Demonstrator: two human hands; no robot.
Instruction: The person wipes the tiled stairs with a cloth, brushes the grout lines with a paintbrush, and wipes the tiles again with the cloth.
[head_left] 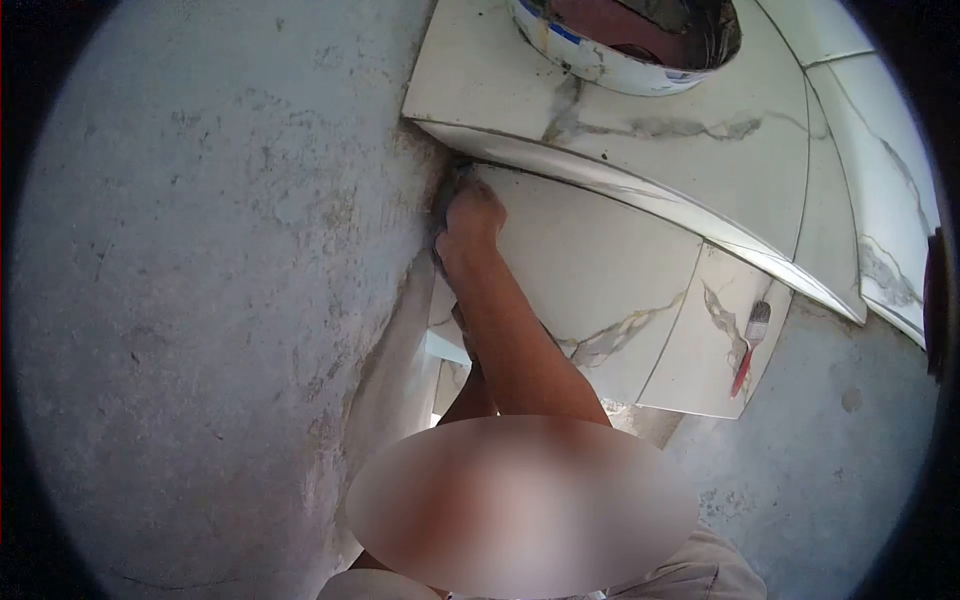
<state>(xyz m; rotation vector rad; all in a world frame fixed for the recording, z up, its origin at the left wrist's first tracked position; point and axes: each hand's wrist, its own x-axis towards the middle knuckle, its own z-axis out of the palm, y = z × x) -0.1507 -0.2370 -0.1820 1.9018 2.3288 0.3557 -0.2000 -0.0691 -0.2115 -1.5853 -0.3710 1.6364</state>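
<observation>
Right hand [472,215] was pressed into the corner joint [455,175] where the grey wall [200,300] met the marble tile face [590,270], just under the tiled ledge [700,170]. Fingers were curled tight, with grey material at the tips; couldn't tell if it was grasped. Left hand was hidden behind the right forearm, so its fingers couldn't be told.

White bucket [590,62] stood on the ledge, cut off by the frame edge. Its inside was reddish, with dark residue on the inner wall. Red-handled brush [750,345] lay against the tile face, well apart from the hand.
</observation>
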